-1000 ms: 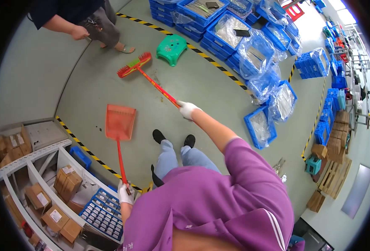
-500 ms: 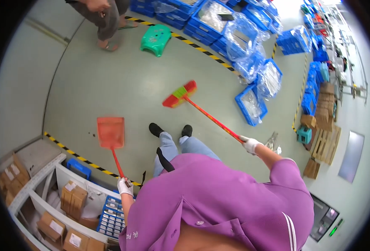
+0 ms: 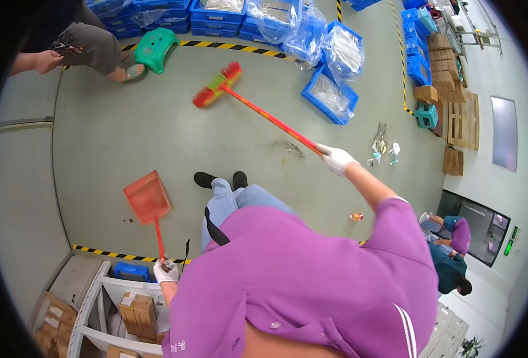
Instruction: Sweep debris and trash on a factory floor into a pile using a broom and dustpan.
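My gloved right hand (image 3: 336, 160) is closed round the end of a red broom's (image 3: 268, 121) long handle. The broom's red and yellow-green bristle head (image 3: 218, 85) is stretched out ahead, toward the green stool; its bristles are slightly blurred. Low on the left, my gloved left hand (image 3: 166, 271) grips the handle of a red dustpan (image 3: 149, 197). The dustpan's wide pan is near the floor, left of my black shoes; I cannot tell whether it touches. Some small dark bits (image 3: 129, 221) lie beside it. A patch of dark debris (image 3: 289, 148) lies on the floor beneath the broom handle.
Another person's leg (image 3: 94, 48) is at the upper left by a green stool (image 3: 155, 50). Blue crates (image 3: 329, 93) with plastic film line the far side. Litter (image 3: 378, 146) and a small bottle (image 3: 356, 217) lie to the right. Shelving (image 3: 91, 298) stands near left.
The broom head has swung forward and left, toward the stool. My view has turned, bringing the floor debris, the bottle and people at the right into sight. Both hands keep their grips.
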A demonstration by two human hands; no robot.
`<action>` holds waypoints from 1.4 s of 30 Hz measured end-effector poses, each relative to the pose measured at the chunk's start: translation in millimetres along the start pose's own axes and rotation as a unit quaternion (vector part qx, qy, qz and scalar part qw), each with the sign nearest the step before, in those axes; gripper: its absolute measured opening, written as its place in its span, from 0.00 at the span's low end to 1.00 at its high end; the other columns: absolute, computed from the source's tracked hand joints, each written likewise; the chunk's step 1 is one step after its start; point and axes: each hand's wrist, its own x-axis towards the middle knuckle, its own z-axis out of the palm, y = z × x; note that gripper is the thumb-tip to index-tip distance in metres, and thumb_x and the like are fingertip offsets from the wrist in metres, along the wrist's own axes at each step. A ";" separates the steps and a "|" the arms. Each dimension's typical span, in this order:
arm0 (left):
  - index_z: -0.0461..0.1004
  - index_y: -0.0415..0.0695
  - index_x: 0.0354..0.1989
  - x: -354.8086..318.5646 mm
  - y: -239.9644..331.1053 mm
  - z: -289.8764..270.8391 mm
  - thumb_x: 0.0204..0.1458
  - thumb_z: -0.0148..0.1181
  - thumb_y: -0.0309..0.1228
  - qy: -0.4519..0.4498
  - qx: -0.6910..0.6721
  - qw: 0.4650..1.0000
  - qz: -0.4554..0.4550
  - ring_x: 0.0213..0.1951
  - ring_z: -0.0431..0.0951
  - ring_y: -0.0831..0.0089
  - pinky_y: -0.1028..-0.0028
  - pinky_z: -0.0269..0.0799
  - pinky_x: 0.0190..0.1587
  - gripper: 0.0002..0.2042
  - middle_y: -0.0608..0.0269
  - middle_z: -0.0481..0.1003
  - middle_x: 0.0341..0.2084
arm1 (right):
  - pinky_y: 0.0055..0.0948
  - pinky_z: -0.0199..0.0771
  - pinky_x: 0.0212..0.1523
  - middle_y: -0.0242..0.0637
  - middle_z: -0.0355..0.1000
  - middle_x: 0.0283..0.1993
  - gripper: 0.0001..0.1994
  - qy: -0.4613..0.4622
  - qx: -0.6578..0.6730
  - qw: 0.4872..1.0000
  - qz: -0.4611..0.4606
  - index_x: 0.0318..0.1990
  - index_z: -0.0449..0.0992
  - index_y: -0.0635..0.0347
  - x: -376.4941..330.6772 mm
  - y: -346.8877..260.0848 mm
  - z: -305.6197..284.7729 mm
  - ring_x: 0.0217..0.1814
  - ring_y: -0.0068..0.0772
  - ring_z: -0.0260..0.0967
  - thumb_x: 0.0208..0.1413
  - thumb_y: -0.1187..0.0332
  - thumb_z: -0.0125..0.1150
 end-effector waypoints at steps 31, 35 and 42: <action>0.63 0.45 0.26 -62.8 -36.8 16.3 0.46 0.46 0.27 0.002 -0.118 0.984 0.135 0.15 0.62 0.80 0.80 0.56 0.16 0.01 0.66 0.67 0.18 | 0.44 0.68 0.37 0.51 0.71 0.35 0.20 -0.021 -0.240 0.943 -0.232 0.58 0.57 0.29 24.4 6.9 111.5 0.36 0.52 0.70 0.56 0.59 0.38; 0.64 0.45 0.27 -70.1 -23.7 -11.1 0.47 0.46 0.27 -0.001 -0.160 0.982 0.105 0.15 0.64 0.80 0.80 0.55 0.14 0.01 0.65 0.68 0.18 | 0.43 0.68 0.38 0.49 0.71 0.37 0.19 -0.036 -0.230 0.940 -0.248 0.57 0.59 0.34 58.5 -151.8 163.6 0.38 0.52 0.69 0.56 0.59 0.39; 0.64 0.46 0.30 -69.5 14.4 -63.5 0.44 0.47 0.24 0.015 -0.216 0.970 0.105 0.15 0.65 0.79 0.81 0.57 0.15 0.04 0.66 0.69 0.18 | 0.41 0.68 0.41 0.51 0.70 0.41 0.22 -0.057 -0.312 0.916 -0.247 0.59 0.57 0.38 49.7 -189.1 170.7 0.42 0.51 0.69 0.54 0.62 0.39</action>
